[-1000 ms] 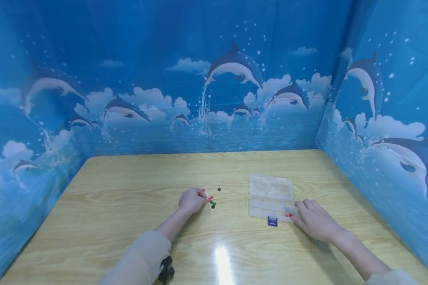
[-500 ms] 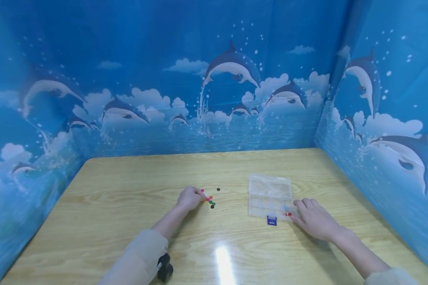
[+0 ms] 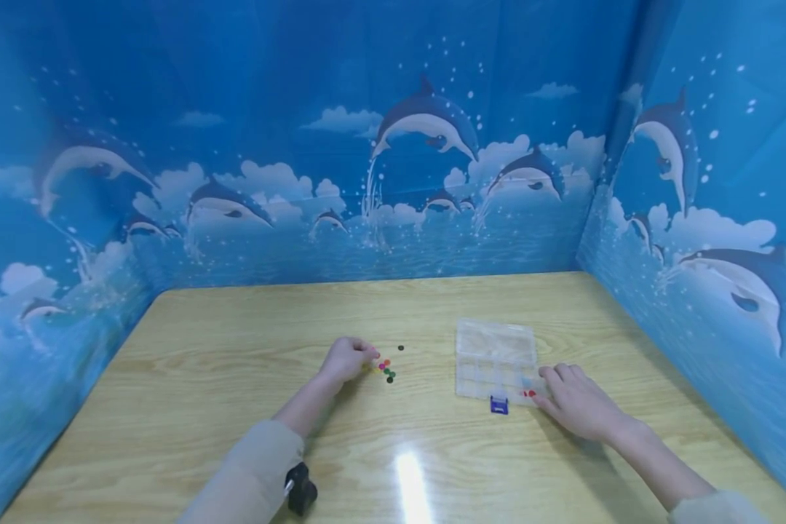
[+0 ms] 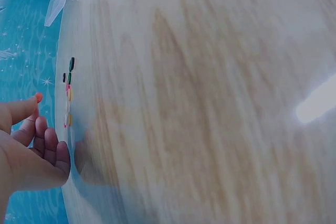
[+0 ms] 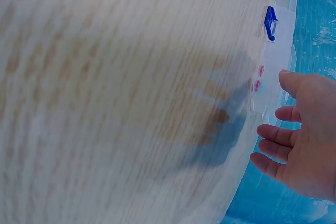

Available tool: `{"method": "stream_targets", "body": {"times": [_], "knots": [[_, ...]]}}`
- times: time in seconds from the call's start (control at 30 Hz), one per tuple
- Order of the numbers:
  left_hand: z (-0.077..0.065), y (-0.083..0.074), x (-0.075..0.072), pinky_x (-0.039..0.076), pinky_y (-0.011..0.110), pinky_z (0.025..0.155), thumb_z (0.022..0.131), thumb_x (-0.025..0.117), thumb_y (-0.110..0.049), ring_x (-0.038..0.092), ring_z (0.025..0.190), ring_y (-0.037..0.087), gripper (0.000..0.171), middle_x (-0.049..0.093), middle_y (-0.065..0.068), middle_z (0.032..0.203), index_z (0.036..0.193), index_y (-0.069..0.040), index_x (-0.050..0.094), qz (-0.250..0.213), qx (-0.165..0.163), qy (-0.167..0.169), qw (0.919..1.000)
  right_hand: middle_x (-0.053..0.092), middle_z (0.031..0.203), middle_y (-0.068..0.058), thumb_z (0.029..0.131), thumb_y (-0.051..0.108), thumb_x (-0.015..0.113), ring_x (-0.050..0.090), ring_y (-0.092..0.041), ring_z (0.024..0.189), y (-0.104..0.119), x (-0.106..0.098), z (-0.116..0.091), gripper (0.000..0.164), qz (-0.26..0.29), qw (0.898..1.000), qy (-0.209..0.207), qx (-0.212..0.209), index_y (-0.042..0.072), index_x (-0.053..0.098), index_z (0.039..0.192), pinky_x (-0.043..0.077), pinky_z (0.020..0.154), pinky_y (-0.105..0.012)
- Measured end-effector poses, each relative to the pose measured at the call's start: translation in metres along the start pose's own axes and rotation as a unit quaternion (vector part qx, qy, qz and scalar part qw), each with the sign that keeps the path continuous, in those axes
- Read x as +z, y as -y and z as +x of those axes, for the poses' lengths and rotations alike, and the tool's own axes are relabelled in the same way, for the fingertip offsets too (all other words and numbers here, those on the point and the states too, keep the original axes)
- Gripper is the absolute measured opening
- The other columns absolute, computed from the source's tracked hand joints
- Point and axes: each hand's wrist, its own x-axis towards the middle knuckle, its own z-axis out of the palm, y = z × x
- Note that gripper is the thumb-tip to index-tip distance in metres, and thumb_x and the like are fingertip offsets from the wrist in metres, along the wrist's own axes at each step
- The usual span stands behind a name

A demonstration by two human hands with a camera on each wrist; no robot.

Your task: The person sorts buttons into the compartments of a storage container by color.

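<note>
Lying toward the right edge of the pale wooden desk (image 3: 236,335), the clear plastic compartment box (image 3: 496,340) is flanked by the right hand (image 3: 579,404), fingers loosely extended, well rightward of the small orange-red round disc (image 4: 38,97) pinched by the left hand (image 3: 347,359).

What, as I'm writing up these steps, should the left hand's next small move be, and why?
Probably the left hand should carry its pinched reddish piece toward the open clear box: the piece looks raised off the table, and red pieces lie in the box.
</note>
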Motion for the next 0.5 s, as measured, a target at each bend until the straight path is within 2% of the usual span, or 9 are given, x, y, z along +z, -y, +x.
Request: {"method": "stream_targets", "body": {"times": [0.1, 0.27, 0.5], "knots": [[0.000, -0.001, 0.000, 0.032, 0.022, 0.047, 0.085, 0.064, -0.011, 0.039, 0.055, 0.011, 0.009, 0.059, 0.006, 0.080, 0.082, -0.003, 0.066, -0.017, 0.011, 0.006, 0.9998, 0.056, 0.101, -0.021, 0.087, 0.023, 0.063, 0.052, -0.037, 0.094, 0.000, 0.000, 0.000, 0.043, -0.001, 1.000, -0.001, -0.003, -0.009, 0.051, 0.113, 0.044, 0.081, -0.049], [-0.001, -0.004, 0.001, 0.033, 0.023, 0.047, 0.085, 0.064, -0.012, 0.041, 0.057, 0.012, 0.009, 0.061, 0.006, 0.082, 0.083, -0.004, 0.067, -0.026, 0.036, 0.009, 0.9990, 0.056, 0.101, -0.021, 0.087, 0.023, 0.063, 0.052, -0.036, 0.094, 0.000, 0.000, 0.000, 0.043, -0.003, 1.000, -0.003, -0.005, -0.009, 0.051, 0.113, 0.044, 0.081, -0.049], [-0.002, -0.011, 0.007, 0.037, 0.026, 0.055, 0.086, 0.063, -0.012, 0.048, 0.069, 0.015, 0.009, 0.063, 0.006, 0.090, 0.085, -0.004, 0.067, -0.027, 0.059, 0.010, 0.9978, 0.055, 0.102, -0.022, 0.087, 0.023, 0.063, 0.052, -0.038, 0.095, 0.000, 0.000, 0.000, 0.044, -0.004, 1.000, -0.003, -0.003, -0.009, 0.051, 0.113, 0.044, 0.082, -0.050]]}}
